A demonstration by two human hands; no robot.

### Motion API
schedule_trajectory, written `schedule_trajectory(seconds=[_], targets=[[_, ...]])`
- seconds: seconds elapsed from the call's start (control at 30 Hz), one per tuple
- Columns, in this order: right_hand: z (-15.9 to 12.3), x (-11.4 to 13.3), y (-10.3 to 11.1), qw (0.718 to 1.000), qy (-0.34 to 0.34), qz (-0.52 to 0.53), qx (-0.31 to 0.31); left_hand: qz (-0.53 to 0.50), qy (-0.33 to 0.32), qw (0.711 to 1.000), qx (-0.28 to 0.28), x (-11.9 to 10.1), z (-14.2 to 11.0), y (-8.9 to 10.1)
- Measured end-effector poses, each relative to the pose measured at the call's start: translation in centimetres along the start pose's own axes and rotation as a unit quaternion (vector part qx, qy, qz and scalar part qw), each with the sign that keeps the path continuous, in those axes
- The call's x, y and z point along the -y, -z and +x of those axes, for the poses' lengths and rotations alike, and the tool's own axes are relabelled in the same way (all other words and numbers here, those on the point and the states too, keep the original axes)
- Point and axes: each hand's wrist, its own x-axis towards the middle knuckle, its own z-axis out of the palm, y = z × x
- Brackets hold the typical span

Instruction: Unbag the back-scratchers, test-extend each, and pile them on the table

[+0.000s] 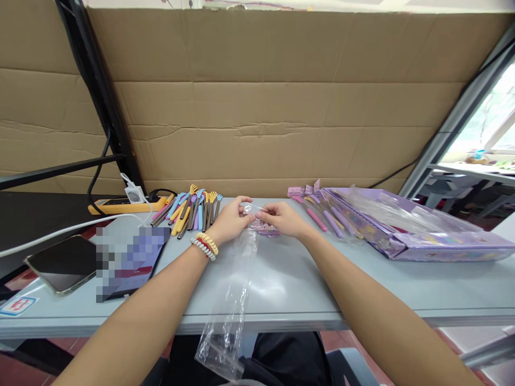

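Note:
Both hands meet over the middle of the table at the top of a long clear plastic bag (231,300). My left hand (231,220), with beaded bracelets at its wrist, pinches the bag's top edge between thumb and finger. Beside it, my right hand (281,219) pinches the same end. A pink and purple printed card (267,229) shows just under the fingers; whether it is fixed to the bag I cannot tell. The bag hangs down over the table's front edge and looks flat. Left of the hands lies a pile of coloured sticks with claw-shaped ends (189,212).
Bagged sticks with printed cards (330,214) lie right of the hands, against a purple box (446,252) holding clear plastic. On the left are a phone (64,262), a partly blurred tablet (140,268) and a yellow power strip (116,206) with a white cable. Cardboard (261,102) stands behind.

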Motion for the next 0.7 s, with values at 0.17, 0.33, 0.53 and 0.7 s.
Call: schedule_trajectory(seconds=[0.17, 0.33, 0.53, 0.7], targets=[[-0.06, -0.01, 0.14, 1.000, -0.013, 0.008, -0.021, -0.042, 0.011, 0.999, 0.003, -0.53, -0.04, 0.08], [0.05, -0.13, -0.01, 1.000, -0.021, 0.015, -0.001, -0.018, 0.011, 1.000, -0.021, -0.48, 0.28, 0.08], [0.07, -0.07, -0.27, 0.999, -0.003, 0.041, 0.000, -0.045, 0.003, 0.999, -0.025, -0.66, 0.24, 0.10], [-0.14, 0.29, 0.05, 0.995, -0.049, 0.075, 0.044, -0.012, -0.007, 0.991, -0.130, -0.46, 0.51, 0.20]])
